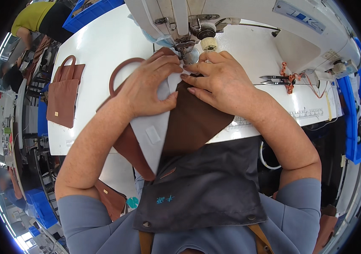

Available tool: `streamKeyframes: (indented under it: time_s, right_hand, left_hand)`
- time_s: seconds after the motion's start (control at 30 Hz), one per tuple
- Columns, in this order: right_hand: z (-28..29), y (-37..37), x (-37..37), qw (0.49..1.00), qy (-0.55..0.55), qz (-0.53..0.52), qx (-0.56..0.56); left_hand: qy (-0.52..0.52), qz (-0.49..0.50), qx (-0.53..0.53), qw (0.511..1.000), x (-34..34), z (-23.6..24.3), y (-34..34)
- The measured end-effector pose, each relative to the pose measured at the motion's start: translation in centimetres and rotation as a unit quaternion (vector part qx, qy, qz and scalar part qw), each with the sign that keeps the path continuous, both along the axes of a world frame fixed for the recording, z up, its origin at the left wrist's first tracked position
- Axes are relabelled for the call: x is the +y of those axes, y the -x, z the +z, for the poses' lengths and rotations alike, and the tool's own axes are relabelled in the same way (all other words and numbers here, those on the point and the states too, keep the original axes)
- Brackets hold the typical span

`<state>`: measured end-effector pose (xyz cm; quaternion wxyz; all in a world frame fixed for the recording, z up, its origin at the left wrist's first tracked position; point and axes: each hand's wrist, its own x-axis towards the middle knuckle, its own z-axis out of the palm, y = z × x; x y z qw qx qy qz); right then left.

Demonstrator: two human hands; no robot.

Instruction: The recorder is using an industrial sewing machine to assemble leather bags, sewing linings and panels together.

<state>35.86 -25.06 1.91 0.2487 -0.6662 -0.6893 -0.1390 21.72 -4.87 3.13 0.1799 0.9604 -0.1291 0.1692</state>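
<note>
Under the needle area (184,50) of a white industrial sewing machine (244,12) lies a partly folded bag piece (193,127), with a dark brown face, a pale grey backing (148,122) and a reddish-brown outer panel. A curved handle (119,70) sticks out on its left. My left hand (151,86) grips the backing and upper edge, its fingers curled over the fold and the thumb apart. Close to the needle, my right hand (223,82) has bent fingers holding the brown edge. The stitch point itself is mostly hidden by fingertips.
A brown handled bag (64,99) lies on the white table at left. Thread snips (273,79) and tangled orange thread (289,82) rest at right, above a ruler strip (303,114). Blue bins (354,122) stand right. Another brown piece (112,199) sits below the table edge.
</note>
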Motion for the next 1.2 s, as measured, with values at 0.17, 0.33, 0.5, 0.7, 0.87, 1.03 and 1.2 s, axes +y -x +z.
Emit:
streamKeyframes:
  time_s: [0.17, 0.33, 0.5, 0.7, 0.87, 1.03, 1.2]
  right_hand:
    - [-0.1, 0.5, 0.9, 0.999, -0.009, -0.033, -0.030]
    - [0.0, 0.6, 1.3, 0.996, 0.004, -0.080, -0.031]
    - [-0.2, 0.5, 1.4, 0.996, -0.002, -0.079, -0.036]
    - [-0.1, 0.8, 1.6, 0.996, 0.008, -0.079, -0.037]
    - [0.0, 0.8, 1.6, 0.996, 0.018, -0.081, -0.033]
    - [-0.2, 1.0, 1.7, 0.996, 0.012, -0.079, -0.037]
    - [0.0, 1.1, 1.6, 0.995, 0.023, -0.085, -0.041]
  left_hand:
    - [-0.093, 0.015, 0.044, 0.995, 1.5, 1.4, -0.9]
    - [-0.039, 0.037, 0.035, 0.998, 2.0, 0.2, -1.4]
    - [0.011, 0.041, 0.044, 0.998, 2.2, 0.1, -1.8]
    - [0.059, -0.002, 0.070, 0.996, 3.5, -0.2, -2.1]
    - [0.018, -0.006, 0.058, 0.998, 3.9, -0.4, -2.5]
    - [0.021, -0.020, 0.053, 0.998, 4.7, -0.2, -2.7]
    - [0.042, -0.023, 0.051, 0.998, 4.6, -0.5, -2.9]
